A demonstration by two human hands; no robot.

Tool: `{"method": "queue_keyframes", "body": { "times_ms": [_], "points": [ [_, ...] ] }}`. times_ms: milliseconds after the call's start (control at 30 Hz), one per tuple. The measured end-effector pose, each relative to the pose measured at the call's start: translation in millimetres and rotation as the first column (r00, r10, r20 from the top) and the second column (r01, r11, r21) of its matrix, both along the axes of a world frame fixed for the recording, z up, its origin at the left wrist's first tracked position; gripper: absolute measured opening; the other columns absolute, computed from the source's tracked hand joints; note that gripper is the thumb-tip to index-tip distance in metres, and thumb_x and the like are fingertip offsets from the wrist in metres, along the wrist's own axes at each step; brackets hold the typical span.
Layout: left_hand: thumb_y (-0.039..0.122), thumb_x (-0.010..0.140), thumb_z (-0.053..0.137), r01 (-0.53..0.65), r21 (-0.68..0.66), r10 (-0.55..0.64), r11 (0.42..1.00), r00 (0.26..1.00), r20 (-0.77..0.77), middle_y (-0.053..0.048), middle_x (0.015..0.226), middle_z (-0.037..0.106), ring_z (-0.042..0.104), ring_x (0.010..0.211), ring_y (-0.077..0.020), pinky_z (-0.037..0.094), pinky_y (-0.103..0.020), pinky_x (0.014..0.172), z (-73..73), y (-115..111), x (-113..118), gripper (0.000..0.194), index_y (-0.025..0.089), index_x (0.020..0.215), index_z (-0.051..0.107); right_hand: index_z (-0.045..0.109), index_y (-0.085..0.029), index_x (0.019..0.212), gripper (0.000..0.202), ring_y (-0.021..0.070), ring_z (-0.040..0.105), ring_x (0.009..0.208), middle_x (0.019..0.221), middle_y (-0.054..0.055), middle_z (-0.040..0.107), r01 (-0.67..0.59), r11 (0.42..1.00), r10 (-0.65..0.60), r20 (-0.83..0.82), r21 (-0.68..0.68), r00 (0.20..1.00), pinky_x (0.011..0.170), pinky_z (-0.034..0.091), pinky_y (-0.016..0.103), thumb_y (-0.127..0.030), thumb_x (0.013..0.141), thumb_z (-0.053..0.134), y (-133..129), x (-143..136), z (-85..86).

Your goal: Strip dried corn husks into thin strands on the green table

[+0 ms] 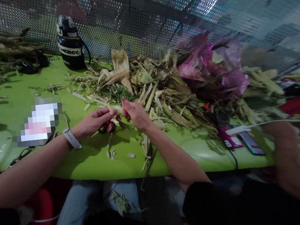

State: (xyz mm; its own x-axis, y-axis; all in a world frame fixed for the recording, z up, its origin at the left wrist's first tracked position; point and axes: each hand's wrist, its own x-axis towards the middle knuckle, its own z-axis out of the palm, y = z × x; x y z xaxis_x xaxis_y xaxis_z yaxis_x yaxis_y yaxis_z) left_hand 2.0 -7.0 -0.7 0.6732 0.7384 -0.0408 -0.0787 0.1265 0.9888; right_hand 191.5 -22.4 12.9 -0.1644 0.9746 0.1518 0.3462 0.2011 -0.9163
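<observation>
Over the green table (91, 168), my left hand (98, 120) pinches a pale strip of dried husk (114, 119) between thumb and fingers. A watch with a light band (71, 138) is on that wrist. Close on its right, my right hand (136, 114) has its fingers curled and thumb raised; what it holds, if anything, is hidden. Dark ring shapes and something reddish (110, 126) show under the left fingers, too unclear to name. Beyond both hands lies a heap of dried corn husks (174, 104), with thin green shreds (119, 92) in it.
A black bottle (71, 51) stands at the back. A blurred-out phone (38, 120) lies left. Right are a pink plastic bag (215, 66), a power bank (230, 138) with a cable, and another phone (251, 144). Another person's arm (286, 148) rests at the right edge.
</observation>
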Motion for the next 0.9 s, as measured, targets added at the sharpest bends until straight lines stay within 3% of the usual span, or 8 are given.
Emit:
{"method": "queue_keyframes", "body": {
  "times_ms": [100,233,467,667,800,900],
  "points": [
    [0.048,0.086,0.064,0.03,0.002,-0.03,1.0,1.0,0.004,0.003,0.058,0.055,0.049,0.049,-0.0055,0.038,-0.017,0.048,2.9,-1,0,0.034,0.014,0.088,0.061,0.059,-0.018,0.07,0.057,0.0113,0.044,0.057,0.059,-0.002,0.046,-0.142,0.989,0.139,0.063,0.046,0.988,0.054,0.034,0.026,-0.07,0.088,0.043,-4,-1,1.3],
    [0.046,0.087,0.063,0.08,-0.052,-0.077,0.995,0.995,0.055,0.007,0.052,0.044,0.039,0.045,-0.0047,0.033,-0.017,0.045,2.9,-4,1,0.031,0.016,0.092,0.06,0.056,-0.019,0.068,0.048,0.0115,0.046,0.062,0.064,-0.001,0.047,-0.176,0.961,0.173,0.034,0.214,0.984,0.06,0.036,0.026,-0.061,0.091,0.047,-7,-8,-1.1],
    [0.043,0.088,0.064,0.088,-0.041,-0.083,0.995,0.99,0.114,0.008,0.055,0.041,0.036,0.045,-0.004,0.04,-0.018,0.05,4.9,-6,-1,0.027,0.017,0.086,0.059,0.037,-0.021,0.06,0.052,0.0104,0.036,0.059,0.061,-0.004,0.034,-0.061,0.969,0.064,-0.004,0.238,0.998,0.059,0.033,0.026,-0.062,0.091,0.045,-3,-8,-3.2],
    [0.045,0.089,0.061,0.091,0.064,-0.095,0.994,0.993,0.067,0.007,0.052,0.05,0.046,0.046,-0.0054,0.049,-0.022,0.06,7.2,-6,-3,0.029,0.016,0.091,0.058,0.038,-0.021,0.06,0.054,0.0102,0.037,0.057,0.059,-0.004,0.036,-0.027,0.983,0.022,0.029,0.183,0.999,0.058,0.033,0.026,-0.067,0.088,0.045,3,-3,-8.2],
    [0.048,0.09,0.059,-0.05,0.124,0.043,0.991,0.998,0.055,0.004,0.057,0.059,0.054,0.05,-0.0077,0.047,-0.022,0.055,5.2,-2,1,0.032,0.016,0.094,0.055,0.042,-0.021,0.062,0.056,0.0112,0.042,0.056,0.056,-0.003,0.042,0.1,0.98,-0.111,0.059,0.171,0.992,0.057,0.033,0.026,-0.07,0.09,0.038,2,2,-6.8],
    [0.051,0.087,0.062,-0.106,0.152,0.098,0.983,0.993,0.062,0.004,0.059,0.058,0.055,0.051,-0.009,0.047,-0.022,0.052,4.4,0,3,0.037,0.015,0.095,0.055,0.042,-0.021,0.061,0.056,0.0117,0.042,0.055,0.056,-0.002,0.042,0.056,0.978,-0.079,0.112,0.201,0.991,0.057,0.033,0.027,-0.068,0.092,0.036,-5,-2,-2.1]
  ]
}}
